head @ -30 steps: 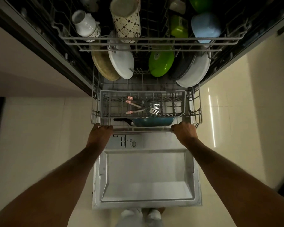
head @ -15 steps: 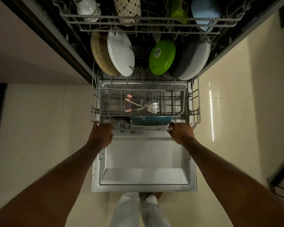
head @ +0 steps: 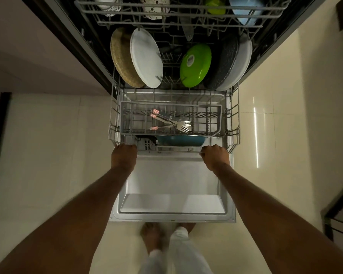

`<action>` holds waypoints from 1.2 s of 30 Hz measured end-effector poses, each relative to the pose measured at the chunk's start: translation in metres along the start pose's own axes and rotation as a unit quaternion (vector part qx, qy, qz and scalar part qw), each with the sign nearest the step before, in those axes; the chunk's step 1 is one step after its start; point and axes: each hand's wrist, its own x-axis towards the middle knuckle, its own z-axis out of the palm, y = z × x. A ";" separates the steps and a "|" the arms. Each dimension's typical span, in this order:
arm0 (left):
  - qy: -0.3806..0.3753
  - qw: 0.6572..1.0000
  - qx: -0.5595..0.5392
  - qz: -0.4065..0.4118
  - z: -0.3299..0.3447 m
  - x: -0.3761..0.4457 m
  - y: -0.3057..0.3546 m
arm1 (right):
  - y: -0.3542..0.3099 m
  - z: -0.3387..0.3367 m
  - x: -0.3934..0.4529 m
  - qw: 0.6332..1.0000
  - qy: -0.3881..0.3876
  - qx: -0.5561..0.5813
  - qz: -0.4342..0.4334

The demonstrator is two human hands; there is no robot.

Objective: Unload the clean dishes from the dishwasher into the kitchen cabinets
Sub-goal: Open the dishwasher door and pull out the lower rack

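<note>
My left hand (head: 124,156) and my right hand (head: 216,157) both grip the front rail of the lower wire rack (head: 234,119), which stands partly out over the open dishwasher door (head: 172,184). In the rack stand a woven tan plate (head: 120,58), a white plate (head: 146,58), a green lid (head: 195,65), a dark speckled pan (head: 225,62) and a white dish (head: 243,62). Forks (head: 176,124) lie in the grey cutlery basket (head: 125,117). A blue pan (head: 181,140) sits at the rack's front. The upper rack (head: 178,7) holds mugs and bowls.
Cream floor tiles lie on both sides of the door. My feet and white trouser legs (head: 176,248) are just behind the door's edge. A dark cabinet edge (head: 339,212) shows at the lower right and a dark strip (head: 0,135) at the left.
The lower rack has slid out toward me along the door with both hands on its front rail. More of the plates now shows below the upper rack.
</note>
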 end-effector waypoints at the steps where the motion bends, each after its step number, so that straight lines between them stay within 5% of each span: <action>1: -0.003 1.000 0.005 0.004 -0.003 -0.001 -0.001 | 0.000 0.000 0.000 1.000 0.000 -0.011 -0.002; 15: -0.038 0.992 0.049 0.108 0.023 -0.074 -0.005 | 0.003 0.026 -0.077 0.993 -0.050 -0.080 -0.065; 36: -0.079 0.994 0.044 0.068 0.065 -0.150 0.013 | -0.012 0.079 -0.151 0.991 -0.104 -0.081 -0.029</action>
